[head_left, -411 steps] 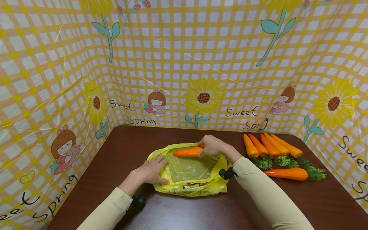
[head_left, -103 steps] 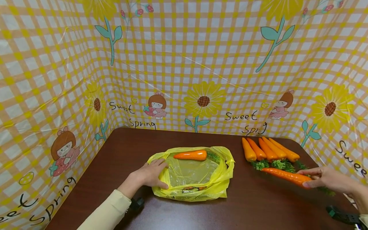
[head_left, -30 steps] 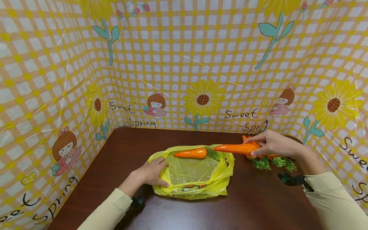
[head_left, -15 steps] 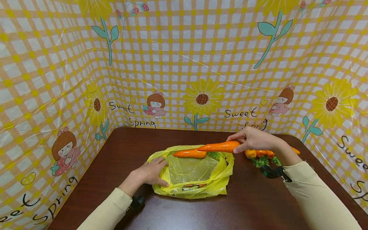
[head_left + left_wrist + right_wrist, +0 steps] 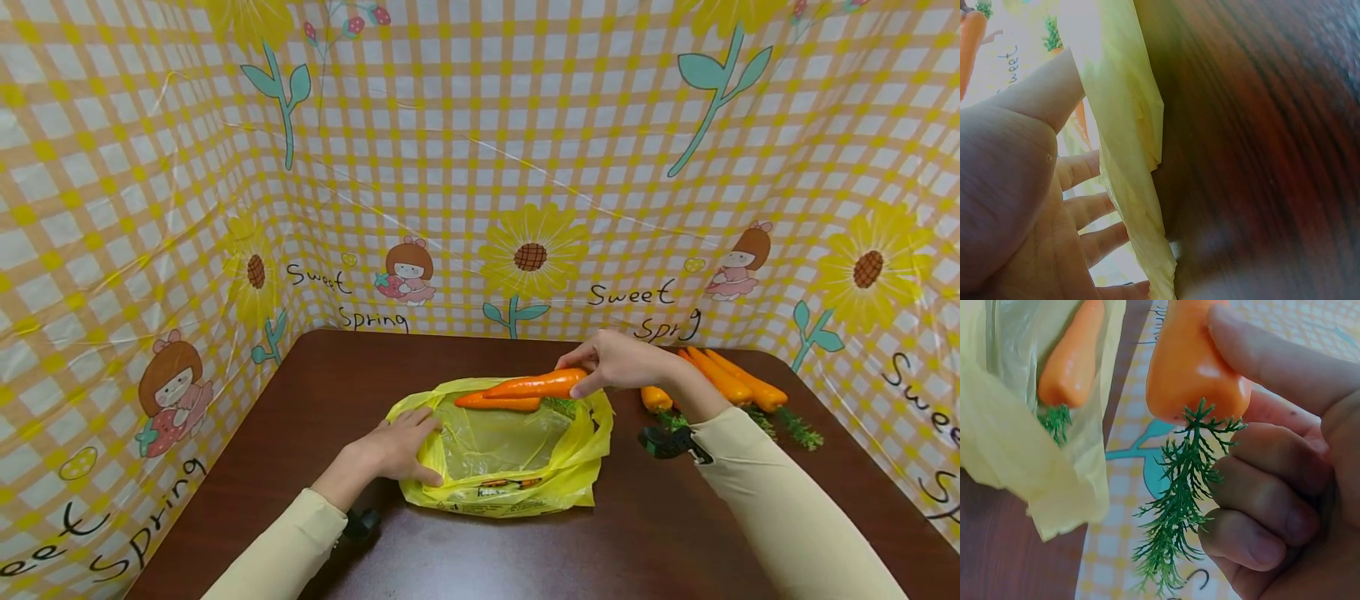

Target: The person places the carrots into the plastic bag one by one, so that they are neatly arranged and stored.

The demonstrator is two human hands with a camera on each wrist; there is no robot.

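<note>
A dark brown wooden table [image 5: 480, 558] carries everything. Near its middle lies a yellow plastic bag [image 5: 517, 492], spread flat with its mouth open upward; the table's grain shows right beside the bag's edge in the left wrist view. To the right of the bag, near the table's far right corner, a row of orange carrots [image 5: 738, 385] lies side by side directly on the wood, their pointed tips toward the back and their green tops [image 5: 798, 429] toward the front.
</note>
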